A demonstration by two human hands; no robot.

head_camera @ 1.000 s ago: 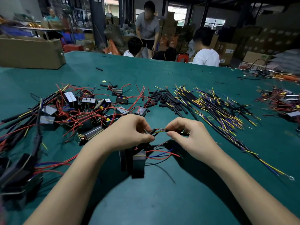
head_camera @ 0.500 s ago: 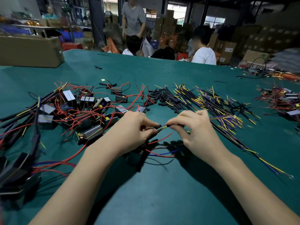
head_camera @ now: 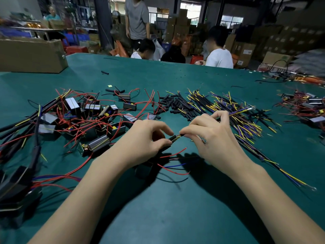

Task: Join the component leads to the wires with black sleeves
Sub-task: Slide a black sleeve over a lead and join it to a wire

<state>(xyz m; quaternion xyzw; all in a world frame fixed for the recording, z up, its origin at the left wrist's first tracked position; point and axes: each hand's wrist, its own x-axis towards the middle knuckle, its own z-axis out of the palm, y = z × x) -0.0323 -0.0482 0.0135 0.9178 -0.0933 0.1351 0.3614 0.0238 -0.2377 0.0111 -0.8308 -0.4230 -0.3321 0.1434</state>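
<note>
Green felt worktop (head_camera: 175, 217) here, and we're mid-join on what looks like one unit out of loads. Our left hand (head_camera: 146, 138) has its grip pinched on a black sleeve (head_camera: 172, 138), dead centre, while the right hand (head_camera: 209, 136) pinches the wire (head_camera: 237, 112) that runs off toward 2 o'clock, its bare tip right at the sleeve mouth. The component (head_camera: 144, 170) sits just under the left hand at 6 o'clock, red and blue leads loose. Still plenty left, we'd guess: a heap of components (head_camera: 91, 118) at 9 o'clock, spare sleeves (head_camera: 175, 104) at 12, and a spread of wires (head_camera: 228, 110) at 1 to 2 o'clock.
</note>
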